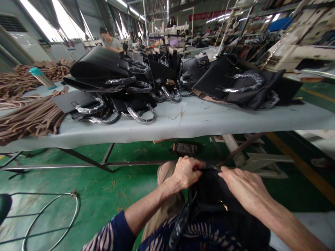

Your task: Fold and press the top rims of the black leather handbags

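Note:
A black handbag point(209, 191) lies across my lap, with a small gold-coloured metal piece on its front and a plastic-wrapped handle point(180, 223) hanging to the left. My left hand point(187, 170) has its fingers curled round the bag's far edge. On the same edge, a short way to the right, my right hand point(242, 183) pinches the black material between thumb and fingers. Part of the bag is hidden under my right forearm. Both hands are below the front edge of the table.
Black handbags with plastic-wrapped handles point(142, 115) are heaped on the pale-covered table point(180, 122). Brown strips point(34, 118) and a turquoise-lidded bottle point(42, 77) lie at the left. A metal ring frame point(75, 209) stands on the green floor. A person point(112, 42) is beyond the table.

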